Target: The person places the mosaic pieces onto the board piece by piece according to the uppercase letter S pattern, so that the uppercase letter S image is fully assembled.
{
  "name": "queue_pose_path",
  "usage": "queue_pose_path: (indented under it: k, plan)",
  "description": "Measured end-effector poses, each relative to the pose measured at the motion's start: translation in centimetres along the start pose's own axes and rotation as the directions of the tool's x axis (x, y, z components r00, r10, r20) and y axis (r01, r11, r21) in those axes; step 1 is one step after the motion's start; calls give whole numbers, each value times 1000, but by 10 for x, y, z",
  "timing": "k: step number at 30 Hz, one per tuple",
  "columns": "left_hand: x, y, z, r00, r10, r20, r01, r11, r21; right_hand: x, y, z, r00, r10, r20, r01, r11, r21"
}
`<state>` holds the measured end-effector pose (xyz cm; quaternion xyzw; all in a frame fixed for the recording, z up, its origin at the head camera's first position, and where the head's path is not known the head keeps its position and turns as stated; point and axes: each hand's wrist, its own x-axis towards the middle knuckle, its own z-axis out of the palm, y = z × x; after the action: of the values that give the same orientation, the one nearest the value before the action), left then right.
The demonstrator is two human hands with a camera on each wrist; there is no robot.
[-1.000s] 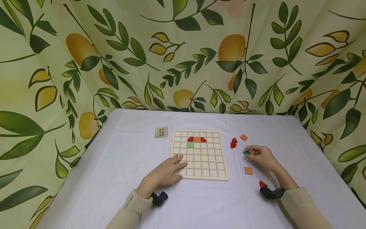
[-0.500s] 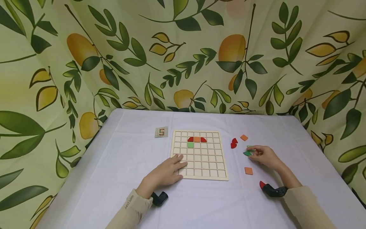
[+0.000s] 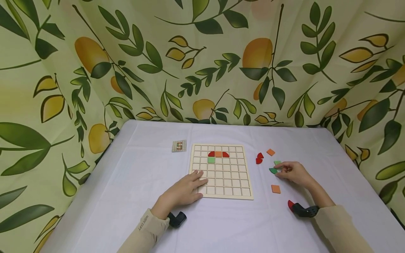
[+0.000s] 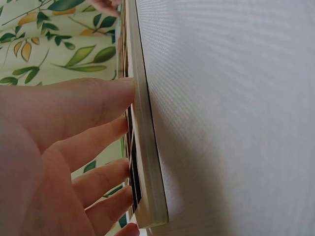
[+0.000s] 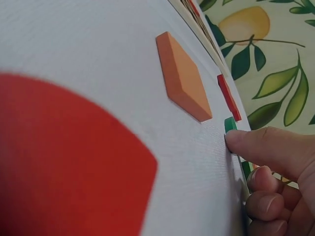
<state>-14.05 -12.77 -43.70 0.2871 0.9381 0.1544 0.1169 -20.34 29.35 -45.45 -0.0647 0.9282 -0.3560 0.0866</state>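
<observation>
My left hand lies with spread fingers on the near left part of the wooden grid board; in the left wrist view its thumb touches the board's edge. To the right of the board, my right hand pinches a dark green quarter-circle tile between thumb and fingers, low over the cloth. The right wrist view has the thumb across that tile, the other fingers curled. A light green square tile sits just beyond the fingertips. On the board are red quarter-circles, an orange square and a light green square.
A small pattern card lies left of the board. Two red quarter-circles, an orange tile and another orange tile lie on the white cloth. A red piece shows beside the right wrist camera.
My right hand has shifted slightly to the right. The dark green tile has come down from a tilt to lie flatter, and the light green square shows more. The left hand stays put.
</observation>
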Motion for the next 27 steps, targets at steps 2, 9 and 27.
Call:
queue_pose_path:
  k: [2,9,27]
  plan:
    - [0,0,0,1000,1,-3,-1,1000,-1,-1,0,1,1000,6,-6,-6,1000,-1]
    - [0,0,1,1000,-7,-4,7,1000,-1,-1,0,2,1000,18,-6,-18,1000,-3]
    - [0,0,0,1000,-27,2,27,999,-31,-5,-5,3,999,25,-22,-25,1000,9]
